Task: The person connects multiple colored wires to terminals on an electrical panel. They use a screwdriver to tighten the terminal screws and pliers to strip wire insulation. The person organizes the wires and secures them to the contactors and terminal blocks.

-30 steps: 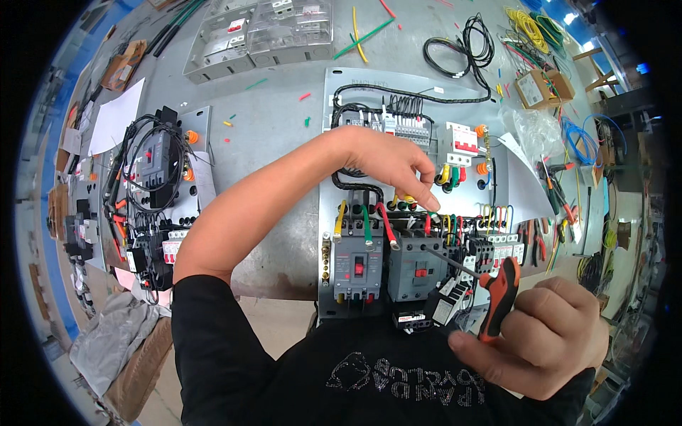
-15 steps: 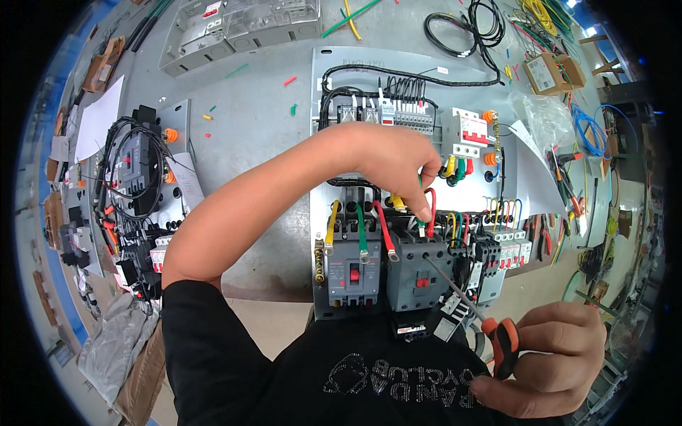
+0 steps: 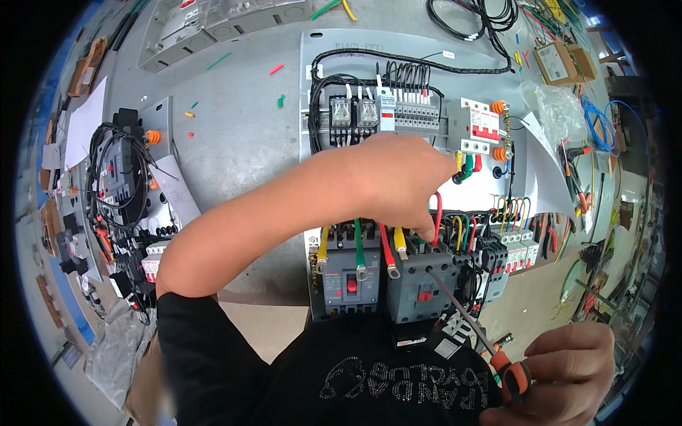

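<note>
1. As the left hand (image 3: 408, 177) reaches over the panel (image 3: 469, 186) with its fingers bent down, its fingertips stand at the lower end of a red wire (image 3: 438, 209); whether they pinch it, I cannot tell.
2. Under those fingertips lies the contactor (image 3: 412, 297), forward and to the left of the right hand (image 3: 568, 366).
3. The right hand is curled around the handle of a screwdriver (image 3: 513, 380), thumb underneath. The shaft slants away, forward and left, its tip at the contactor's upper face; whether it sits in a screw is too small to tell.
4. Just left of the left fingertips hangs a yellow lead (image 3: 401, 245), then a red lead (image 3: 387, 252) and a green lead (image 3: 359, 248), each ending in a metal lug.
5. The grey breaker (image 3: 351, 280) lies beside the contactor, nearer the body than the left hand.
6. Beyond the left hand are two relays (image 3: 341, 110); just to its right, a white breaker (image 3: 476, 124).
7. Left of the left forearm, the table (image 3: 241, 142) carries a second panel (image 3: 160, 121).
</note>
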Available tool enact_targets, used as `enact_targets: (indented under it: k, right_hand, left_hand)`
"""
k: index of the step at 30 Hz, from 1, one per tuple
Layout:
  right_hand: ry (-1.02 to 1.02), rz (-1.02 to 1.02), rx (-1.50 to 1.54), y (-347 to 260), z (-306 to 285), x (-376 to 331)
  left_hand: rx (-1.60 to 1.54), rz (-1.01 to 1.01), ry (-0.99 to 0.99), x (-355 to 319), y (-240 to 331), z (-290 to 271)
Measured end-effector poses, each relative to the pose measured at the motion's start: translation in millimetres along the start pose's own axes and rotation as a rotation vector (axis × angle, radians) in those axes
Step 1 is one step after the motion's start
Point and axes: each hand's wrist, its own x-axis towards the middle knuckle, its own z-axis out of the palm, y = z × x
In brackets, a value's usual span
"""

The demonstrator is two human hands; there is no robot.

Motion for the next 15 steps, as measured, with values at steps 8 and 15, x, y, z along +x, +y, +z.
enact_targets:
  k: [8,15]
  right_hand:
    - [0.041,0.002,0.023,4.5,3.1,-3.4]
    - [0.081,0.033,0.067,7.8,5.9,-2.6]
  left_hand:
    - [0.048,-0.01,-0.095,1.0,-0.1,-7.0]
    - [0.075,0.002,-0.054,-1.0,2.0,-0.1]
